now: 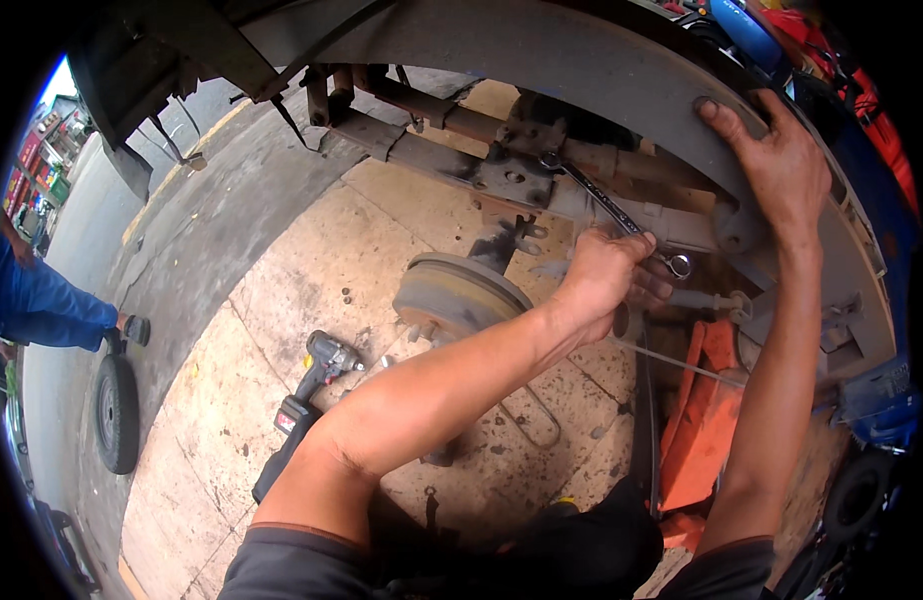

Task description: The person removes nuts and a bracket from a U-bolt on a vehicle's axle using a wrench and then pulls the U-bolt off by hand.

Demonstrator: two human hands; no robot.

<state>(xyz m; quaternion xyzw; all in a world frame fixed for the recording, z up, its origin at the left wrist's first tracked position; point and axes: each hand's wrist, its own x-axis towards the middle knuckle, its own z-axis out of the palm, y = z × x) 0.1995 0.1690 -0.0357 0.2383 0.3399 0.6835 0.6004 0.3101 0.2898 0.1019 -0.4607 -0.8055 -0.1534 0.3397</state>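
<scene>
Stained floor point(211, 400) underlies a drum point(451, 295) the left forearm point(431, 390) partly covers; toward two o'clock the left hand point(601, 270) clasps a partly hidden wrench point(603, 201), its upper end's seating unclear, and the right hand point(789, 175) grasps a grey beam point(581, 70).

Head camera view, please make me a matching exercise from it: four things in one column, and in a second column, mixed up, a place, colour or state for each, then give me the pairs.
Column one
1. Wrench
2. Power tool
3. Stand
4. Right hand

Column two
A. Orange
B. On the grey beam
C. Held in the left hand
D. Lying on the floor tiles

Right pairs
1-C, 2-D, 3-A, 4-B
</scene>
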